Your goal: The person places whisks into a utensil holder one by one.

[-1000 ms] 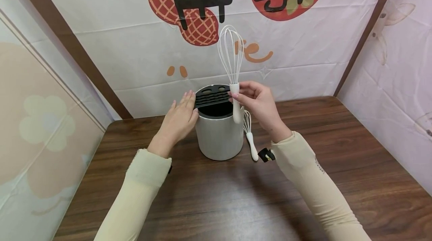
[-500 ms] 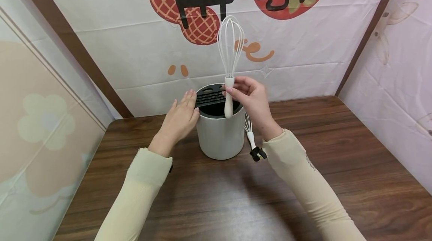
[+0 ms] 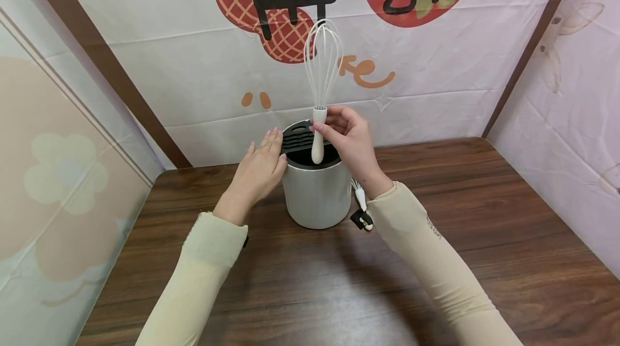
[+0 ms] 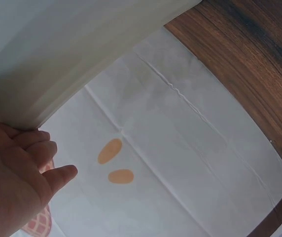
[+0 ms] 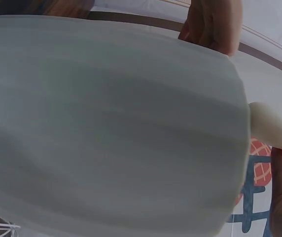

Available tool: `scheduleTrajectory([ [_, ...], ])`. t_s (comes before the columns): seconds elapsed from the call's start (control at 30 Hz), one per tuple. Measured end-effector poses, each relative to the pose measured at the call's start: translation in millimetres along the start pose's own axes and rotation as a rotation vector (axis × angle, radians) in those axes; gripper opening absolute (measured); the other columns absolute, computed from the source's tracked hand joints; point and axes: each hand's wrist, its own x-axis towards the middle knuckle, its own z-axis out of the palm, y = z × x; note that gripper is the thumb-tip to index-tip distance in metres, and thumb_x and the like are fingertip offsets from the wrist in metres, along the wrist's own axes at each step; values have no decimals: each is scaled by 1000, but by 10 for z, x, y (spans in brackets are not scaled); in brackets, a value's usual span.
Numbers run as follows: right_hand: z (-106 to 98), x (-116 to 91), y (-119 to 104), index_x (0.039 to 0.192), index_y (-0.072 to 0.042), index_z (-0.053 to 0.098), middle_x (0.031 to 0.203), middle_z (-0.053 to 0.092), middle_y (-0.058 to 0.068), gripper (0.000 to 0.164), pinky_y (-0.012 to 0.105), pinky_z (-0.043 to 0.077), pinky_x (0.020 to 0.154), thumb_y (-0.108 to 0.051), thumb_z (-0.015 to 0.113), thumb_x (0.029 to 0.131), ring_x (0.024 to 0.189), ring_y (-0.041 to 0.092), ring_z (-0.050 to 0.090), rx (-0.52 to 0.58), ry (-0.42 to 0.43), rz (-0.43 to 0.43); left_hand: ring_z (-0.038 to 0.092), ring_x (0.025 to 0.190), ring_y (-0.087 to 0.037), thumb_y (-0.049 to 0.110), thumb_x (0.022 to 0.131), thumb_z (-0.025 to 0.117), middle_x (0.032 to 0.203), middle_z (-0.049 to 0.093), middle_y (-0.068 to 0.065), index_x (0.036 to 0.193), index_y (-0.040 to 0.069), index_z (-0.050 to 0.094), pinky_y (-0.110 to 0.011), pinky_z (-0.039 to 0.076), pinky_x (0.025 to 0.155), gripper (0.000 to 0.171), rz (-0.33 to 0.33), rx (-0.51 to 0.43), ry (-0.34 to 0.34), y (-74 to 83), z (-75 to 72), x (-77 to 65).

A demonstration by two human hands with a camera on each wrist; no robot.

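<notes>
A white whisk [image 3: 319, 111] stands upright, wires up, above the mouth of a round white container [image 3: 317, 195] on a wooden desk. A person's right hand [image 3: 352, 141] pinches it by the handle between thumb and fingers; whether the handle's tip dips below the rim is hard to tell. The left hand [image 3: 259, 168], fingers extended, rests against the container's rim on the opposite side.

Across part of the opening sits one black insert [image 3: 297, 141], ridged and pierced. A second, smaller whisk [image 3: 360, 198] lies just beside the container, partly hidden by a small black object [image 3: 360, 220] near the right cuff. The count: two whisks, one container, two hands, two cream sleeves [image 3: 215, 241].

The desk [image 3: 290, 292], dark brown with streaked grain and a soft patch of glare, meets a creased white backdrop [image 3: 194, 66] printed with red shapes, bold black strokes and two orange ovals [image 3: 256, 100]. Two pale side panels, the left one [image 3: 116, 217] flowered, flank it beyond two brown bands [image 3: 97, 44].
</notes>
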Motion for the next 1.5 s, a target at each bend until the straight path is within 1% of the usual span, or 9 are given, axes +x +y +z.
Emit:
scheduleTrajectory([
  [0.13, 45, -5, 61, 110, 12, 57, 99, 64, 29, 26, 27, 54, 77, 6, 63, 86, 82, 11, 66, -28, -10, -21, 13, 143, -27, 29, 101, 25, 155, 17, -15, 149, -2, 19, -51, 11, 113, 58, -2, 2, -5, -3, -1, 4],
  [0.23, 69, -15, 101, 109, 10, 58, 99, 65, 27, 25, 26, 52, 76, 5, 65, 85, 83, 11, 65, -52, -13, -22, 12, 143, -27, 29, 101, 25, 155, 16, -15, 149, -1, 18, -51, 11, 113, 58, -3, 3, -13, -5, 4, 8],
  [0.5, 140, -37, 147, 109, 8, 59, 96, 66, 20, 28, 24, 51, 73, 3, 68, 84, 80, 11, 62, -119, -34, 43, 11, 143, -26, 30, 101, 24, 155, 14, -14, 149, -1, 18, -51, 11, 113, 58, -12, -3, -24, -8, 6, 7],
  [0.6, 165, -38, 150, 110, 9, 59, 95, 66, 20, 29, 23, 50, 73, 3, 68, 83, 78, 9, 62, -124, -31, 69, 11, 143, -26, 30, 101, 25, 155, 14, -14, 150, -1, 18, -51, 10, 113, 58, -13, -5, -23, -4, 2, 10],
  [0.77, 186, -24, 151, 112, 10, 60, 94, 66, 20, 31, 24, 49, 76, 2, 68, 83, 79, 8, 61, -154, -31, 75, 12, 143, -27, 29, 101, 26, 155, 16, -15, 149, -1, 18, -51, 10, 113, 57, -9, -7, -12, -6, 7, 14],
  [1.03, 192, 3, 138, 113, 6, 61, 95, 66, 17, 31, 24, 49, 76, -3, 68, 85, 83, 18, 62, -238, -45, 94, 12, 143, -27, 29, 101, 25, 155, 16, -15, 150, -1, 18, -51, 10, 113, 57, -8, -6, -10, -8, 12, 16],
  [1.2, 205, 40, 138, 111, 7, 63, 94, 67, 17, 28, 24, 49, 75, -4, 67, 86, 82, 20, 61, -283, -45, 121, 12, 143, -27, 29, 101, 24, 155, 15, -14, 150, -1, 18, -51, 10, 113, 57, -12, -6, -14, -11, 14, 16],
  [1.4, 211, 84, 128, 110, 7, 63, 95, 67, 17, 29, 25, 50, 77, -4, 68, 84, 84, 22, 63, -307, -41, 182, 11, 143, -26, 30, 102, 24, 156, 14, -14, 150, 0, 17, -50, 9, 114, 57, -16, -4, -24, -10, 12, 19],
  [1.5, 211, 101, 136, 108, 7, 64, 93, 67, 17, 28, 24, 50, 75, -3, 70, 82, 83, 22, 64, -300, -46, 199, 11, 143, -26, 29, 102, 24, 156, 14, -14, 150, 0, 16, -50, 9, 114, 57, -16, -7, -28, -6, 12, 18],
])
